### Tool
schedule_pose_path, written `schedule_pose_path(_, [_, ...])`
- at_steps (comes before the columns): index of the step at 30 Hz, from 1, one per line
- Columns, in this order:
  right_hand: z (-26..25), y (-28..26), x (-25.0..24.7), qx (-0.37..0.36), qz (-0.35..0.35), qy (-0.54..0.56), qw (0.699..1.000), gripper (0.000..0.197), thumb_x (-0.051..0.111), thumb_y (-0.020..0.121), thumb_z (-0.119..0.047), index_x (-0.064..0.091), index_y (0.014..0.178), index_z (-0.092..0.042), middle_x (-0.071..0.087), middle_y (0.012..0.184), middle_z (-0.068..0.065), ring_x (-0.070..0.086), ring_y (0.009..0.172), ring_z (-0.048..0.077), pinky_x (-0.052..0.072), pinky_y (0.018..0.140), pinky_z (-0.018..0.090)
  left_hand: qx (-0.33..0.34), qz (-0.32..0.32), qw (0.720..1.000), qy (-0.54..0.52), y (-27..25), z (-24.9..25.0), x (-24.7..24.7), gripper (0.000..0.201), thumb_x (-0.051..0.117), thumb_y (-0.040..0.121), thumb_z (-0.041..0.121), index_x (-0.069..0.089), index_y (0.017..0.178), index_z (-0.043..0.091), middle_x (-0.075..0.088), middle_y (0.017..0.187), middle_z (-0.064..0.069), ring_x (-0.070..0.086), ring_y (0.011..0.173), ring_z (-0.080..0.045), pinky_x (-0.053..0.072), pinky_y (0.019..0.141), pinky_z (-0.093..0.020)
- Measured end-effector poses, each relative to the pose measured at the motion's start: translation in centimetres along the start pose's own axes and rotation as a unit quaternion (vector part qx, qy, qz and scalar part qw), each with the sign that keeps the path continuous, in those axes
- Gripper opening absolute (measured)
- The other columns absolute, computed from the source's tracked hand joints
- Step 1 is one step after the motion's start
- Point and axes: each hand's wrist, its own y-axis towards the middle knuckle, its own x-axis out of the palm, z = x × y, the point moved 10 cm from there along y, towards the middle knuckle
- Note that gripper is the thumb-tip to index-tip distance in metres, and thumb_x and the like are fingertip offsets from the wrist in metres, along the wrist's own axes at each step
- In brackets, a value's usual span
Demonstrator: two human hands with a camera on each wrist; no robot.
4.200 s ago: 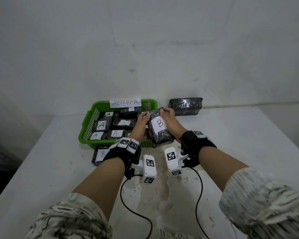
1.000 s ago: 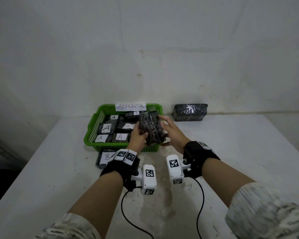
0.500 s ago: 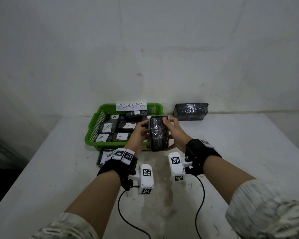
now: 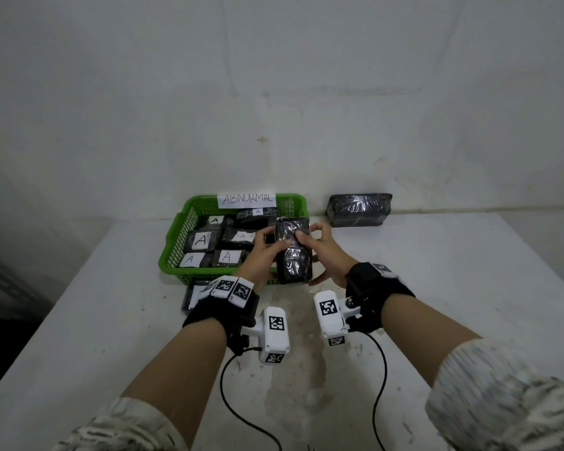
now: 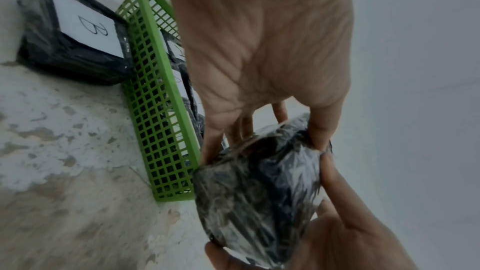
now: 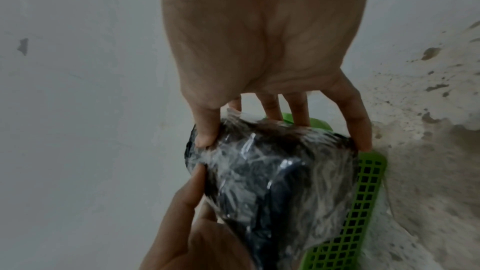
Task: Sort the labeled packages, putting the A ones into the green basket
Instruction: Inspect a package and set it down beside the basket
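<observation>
Five A-labelled packs sit face-up in the green basket (image 4: 176,229) at left, and a B pack (image 5: 72,34) lies on the table (image 4: 437,288) just outside its near wall. Left hand (image 4: 264,252) and right hand (image 4: 323,252) both grip one wrapped package (image 4: 293,255), fingers curled round its edges, held above the basket's near right corner. Four seconds ago its B label faced up — now only dark wrap shows, so it has been flipped over. Judgement: being a B, it stays out of the basket. Far right, a second dark package (image 4: 358,209) rests against the wall, label unseen.
</observation>
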Motion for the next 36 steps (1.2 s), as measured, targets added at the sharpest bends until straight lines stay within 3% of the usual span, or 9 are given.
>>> schedule_pose_path(2, [0.2,0.0,0.0,0.005,-0.007,0.006,1.0,0.043,0.054,0.093,-0.044,0.028,0.122,-0.025,0.054,0.112,-0.001,0.057,0.097,0.022,0.052,0.08,0.057,-0.001,0.001,1.0,0.002,-0.3,-0.2,-0.2,0.05,0.056,0.091,0.011,0.032,0.135,0.016,0.058,0.106,-0.004,0.06,0.093,-0.017,0.051,0.083,-0.04])
schedule_pose_path(5, [0.3,0.0,0.0,-0.001,-0.02,-0.003,1.0,0.053,0.063,0.089,-0.038,0.026,0.126,-0.031,0.056,0.118,0.003,0.057,0.106,0.022,0.05,0.087,0.059,-0.004,0.007,1.0,-0.002,-0.4,-0.1,-0.4,0.053,0.061,0.089,0.02,0.035,0.135,0.023,0.056,0.125,-0.012,0.056,0.113,-0.025,0.042,0.1,-0.055])
schedule_pose_path(10, [-0.3,0.1,-0.5,-0.03,0.004,0.021,0.999,0.074,0.066,0.087,-0.034,0.018,0.144,-0.035,0.058,0.114,0.002,0.058,0.102,0.018,0.052,0.073,0.046,-0.018,-0.037,0.999,-0.018,-0.6,0.0,0.6,0.057,0.057,0.091,0.014,0.035,0.141,0.029,0.056,0.126,-0.007,0.055,0.115,-0.026,0.044,0.098,-0.055])
schedule_pose_path(16, [0.0,0.1,-0.3,-0.032,-0.033,0.003,0.999,0.075,0.064,0.089,-0.034,0.017,0.147,-0.048,0.06,0.123,0.004,0.057,0.11,0.021,0.044,0.09,0.048,-0.037,-0.049,0.998,-0.016,-0.8,-0.7,0.4,0.06,0.055,0.092,0.018,0.03,0.145,0.03,0.055,0.13,-0.009,0.051,0.121,-0.031,0.043,0.098,-0.059])
schedule_pose_path(20, [-0.3,0.1,-0.1,-0.038,-0.032,-0.013,0.999,0.074,0.061,0.091,-0.034,0.013,0.148,-0.047,0.061,0.122,0.006,0.056,0.091,0.013,0.041,0.072,0.033,-0.039,-0.061,0.997,-0.024,-0.8,-0.9,0.6,0.055,0.054,0.093,0.021,0.034,0.143,0.032,0.054,0.13,-0.005,0.052,0.119,-0.028,0.044,0.098,-0.054])
schedule_pose_path(23, [-0.3,0.2,0.0,-0.035,-0.039,-0.016,0.998,0.072,0.059,0.092,-0.036,0.015,0.147,-0.048,0.059,0.122,0.004,0.055,0.09,0.012,0.042,0.072,0.032,-0.035,-0.068,0.997,-0.026,-0.9,-0.7,1.0,0.055,0.052,0.094,0.017,0.034,0.143,0.031,0.055,0.124,-0.003,0.055,0.112,-0.027,0.047,0.095,-0.049])
schedule_pose_path(28, [0.0,0.2,0.1,-0.028,-0.06,-0.02,0.998,0.078,0.063,0.09,-0.025,0.014,0.147,-0.045,0.059,0.121,0.003,0.056,0.088,0.013,0.042,0.069,0.031,-0.026,-0.052,0.998,-0.01,-0.7,-0.7,0.6,0.059,0.054,0.093,0.023,0.029,0.145,0.032,0.047,0.14,-0.006,0.054,0.115,-0.028,0.05,0.091,-0.047])
schedule_pose_path(33, [0.1,0.4,-0.4,-0.022,-0.045,0.002,0.999,0.069,0.049,0.096,-0.042,0.007,0.15,-0.04,0.052,0.123,0.003,0.055,0.077,0.013,0.042,0.057,0.025,0.014,-0.062,0.998,-0.027,-0.8,-0.1,0.6,0.054,0.052,0.093,0.028,0.029,0.14,0.042,0.032,0.142,0.01,0.048,0.121,-0.023,0.054,0.084,-0.044])
schedule_pose_path(36, [0.0,0.1,0.0,-0.026,-0.078,0.011,0.997,0.056,0.037,0.098,-0.05,0.018,0.149,-0.037,0.051,0.116,-0.001,0.053,0.072,0.01,0.045,0.048,0.02,-0.009,-0.085,0.996,-0.021,-0.8,-0.3,0.8,0.044,0.052,0.094,0.021,0.043,0.135,0.032,0.043,0.142,-0.003,0.052,0.12,-0.026,0.05,0.092,-0.045])
